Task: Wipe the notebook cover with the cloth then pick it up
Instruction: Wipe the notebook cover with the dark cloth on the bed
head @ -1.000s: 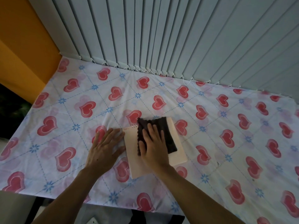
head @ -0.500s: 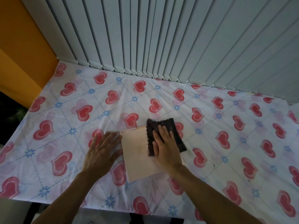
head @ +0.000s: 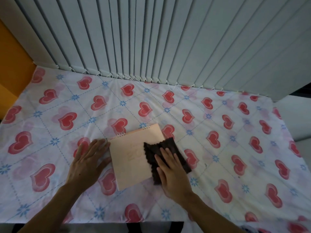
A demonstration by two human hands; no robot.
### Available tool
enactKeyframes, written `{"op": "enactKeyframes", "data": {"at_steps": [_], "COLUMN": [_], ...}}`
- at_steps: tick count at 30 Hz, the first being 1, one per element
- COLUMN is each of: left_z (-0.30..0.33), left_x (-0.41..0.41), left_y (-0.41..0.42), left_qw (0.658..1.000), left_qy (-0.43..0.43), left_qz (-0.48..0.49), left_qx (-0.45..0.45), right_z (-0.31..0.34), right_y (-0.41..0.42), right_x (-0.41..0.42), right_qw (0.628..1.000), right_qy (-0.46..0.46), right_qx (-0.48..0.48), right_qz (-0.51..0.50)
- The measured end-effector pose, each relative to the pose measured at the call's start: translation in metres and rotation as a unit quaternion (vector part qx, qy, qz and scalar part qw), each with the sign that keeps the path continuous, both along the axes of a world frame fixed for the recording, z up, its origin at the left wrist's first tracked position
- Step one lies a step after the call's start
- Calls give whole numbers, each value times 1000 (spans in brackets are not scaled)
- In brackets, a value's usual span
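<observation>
A pale pink spiral-bound notebook [head: 134,153] lies flat on the heart-patterned tablecloth [head: 235,148], its wire binding at the far edge. A dark brown cloth [head: 152,151] with a scalloped edge lies over the notebook's right side and hangs past its right edge. My right hand [head: 171,172] presses flat on the cloth, fingers together, covering the cloth's near part. My left hand [head: 87,160] rests flat on the tablecloth against the notebook's left edge, fingers spread.
Grey vertical blinds [head: 168,39] hang along the table's far edge. An orange wall [head: 10,64] stands at the left. The table's near edge [head: 151,221] runs just below my forearms.
My right hand has slid the cloth to the right across the cover, from the notebook's middle to its right edge, uncovering more of the cover. The left hand stays beside the left edge.
</observation>
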State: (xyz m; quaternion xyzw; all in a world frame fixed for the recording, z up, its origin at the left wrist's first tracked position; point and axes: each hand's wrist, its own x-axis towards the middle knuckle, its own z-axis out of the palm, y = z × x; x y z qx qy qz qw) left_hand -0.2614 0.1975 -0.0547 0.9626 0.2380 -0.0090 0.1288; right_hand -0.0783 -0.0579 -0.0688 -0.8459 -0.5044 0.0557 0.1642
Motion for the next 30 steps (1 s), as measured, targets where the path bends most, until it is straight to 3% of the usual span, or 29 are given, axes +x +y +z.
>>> {"op": "enactKeyframes", "data": {"at_steps": [5,9,13,19,24,30], "left_z": [-2,-3,-6,-12,-13,-6], "left_x": [-1,-1,-1,-1,-2,5], "left_y": [-1,0,2,3,3,1], "left_qw": [1000,1000,1000,1000,999,997], "left_qy": [-4,-8,-7,12,18,-32], "left_qz": [10,10,19,27,31,63], "left_qx": [-2,2,4,11,18,13], "right_z": [0,-4,1,6,10,30], "right_y": [34,69,85,70,45,23], "right_x": [-53,-86,-60,13,25,41], "right_qw": [999,998,993,999,999,994], "right_qy": [20,31,15,19,37,71], "right_qx": [2,-4,-7,-5,24,76], "right_qz": [-50,63,120,28,10,-37]}}
